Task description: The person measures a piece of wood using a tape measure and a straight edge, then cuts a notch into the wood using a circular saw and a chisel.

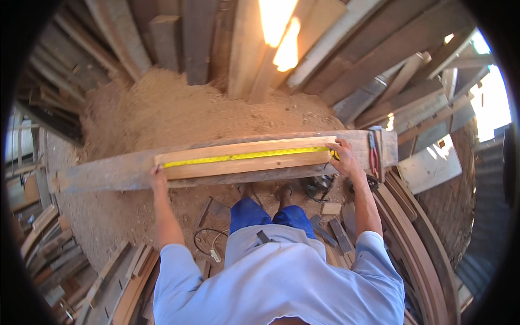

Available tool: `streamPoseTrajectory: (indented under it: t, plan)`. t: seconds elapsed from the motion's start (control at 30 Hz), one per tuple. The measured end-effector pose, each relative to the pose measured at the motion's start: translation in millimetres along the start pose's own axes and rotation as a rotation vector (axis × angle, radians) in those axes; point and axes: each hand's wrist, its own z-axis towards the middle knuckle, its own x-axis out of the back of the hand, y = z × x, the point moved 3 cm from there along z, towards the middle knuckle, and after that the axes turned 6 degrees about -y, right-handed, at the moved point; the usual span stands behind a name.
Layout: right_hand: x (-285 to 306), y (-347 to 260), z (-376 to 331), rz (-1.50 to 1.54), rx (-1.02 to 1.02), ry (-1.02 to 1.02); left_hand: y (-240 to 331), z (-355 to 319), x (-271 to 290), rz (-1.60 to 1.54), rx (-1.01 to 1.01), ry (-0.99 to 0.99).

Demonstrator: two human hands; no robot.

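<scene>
A pale wooden board (246, 165) lies lengthwise on a long, weathered bench plank (108, 172) in front of me. Along its upper face runs the stretched yellow blade of a tape measure (249, 155). My left hand (157, 174) is closed at the board's left end, fingertips pinching the blade's tip. At the other end, my right hand (345, 158) is closed round the tape measure's case, which the fingers partly hide. Just right of that hand, red-handled pliers (374, 153) lie on the bench.
Under the bench's right part sits a dark power tool (317, 187), partly hidden. A cable (203, 238) and wood offcuts (340, 235) lie on the dirt floor near my feet. Long planks (417, 238) are stacked at right, and boards (195, 43) lean at the back.
</scene>
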Motion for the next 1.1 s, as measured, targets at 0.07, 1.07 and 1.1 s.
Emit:
streamPoseTrajectory:
  t: [0.07, 1.07, 1.1]
  plan:
    - [0.6, 33.7, -4.4, 0.019, -0.041, 0.042, -0.7, 2.3, -3.6, -0.028, -0.063, 0.017]
    - [-16.3, 78.4, -3.0, 0.084, 0.024, 0.188, 23.9, 29.3, 8.7, 0.201, -0.039, 0.097]
    - [-16.0, 79.5, -4.4, 0.082, 0.019, 0.184, 24.2, 27.0, 6.7, 0.203, -0.022, 0.086]
